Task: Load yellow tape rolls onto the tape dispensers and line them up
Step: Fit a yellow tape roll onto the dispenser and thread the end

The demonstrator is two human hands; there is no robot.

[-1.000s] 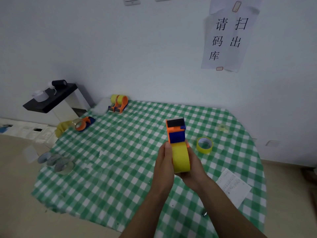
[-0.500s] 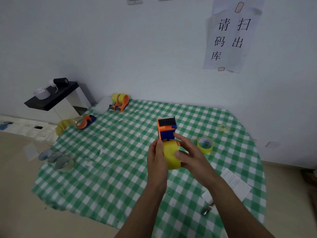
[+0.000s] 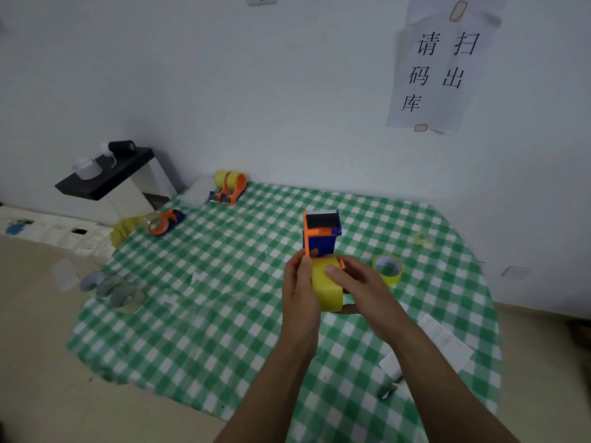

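Table (image 3: 224, 302), round, under a green-and-white check cloth, filled the lower frame, against a white wall. On the wall, upper right, a taped paper notice (image 3: 438, 68) read 请扫码出库 in large black characters. No brand name legible on any roll or dispenser.

Both hands were up over the table's middle, holding the orange-and-blue tape dispenser (image 3: 321, 233) with a yellow tape roll (image 3: 327, 287) seated at its lower end. Left hand (image 3: 299, 295) was wrapped round the left side of roll and frame, thumb up against the orange edge. Right hand (image 3: 361, 287) cupped the roll from the right, fingers underneath. Compared with a second earlier, the right thumb had come off the side and lay flat across the roll's outer face, near the top. Judgement: roll is mounted, and the thumb is feeling for the free tape end to feed toward the blade.

A spare yellow roll (image 3: 388, 269) lay flat just right of the hands. At the far left edge sat one loaded dispenser (image 3: 229, 187), and a second dispenser (image 3: 163, 221) nearer, its roll looking clear. The row remains unfinished.
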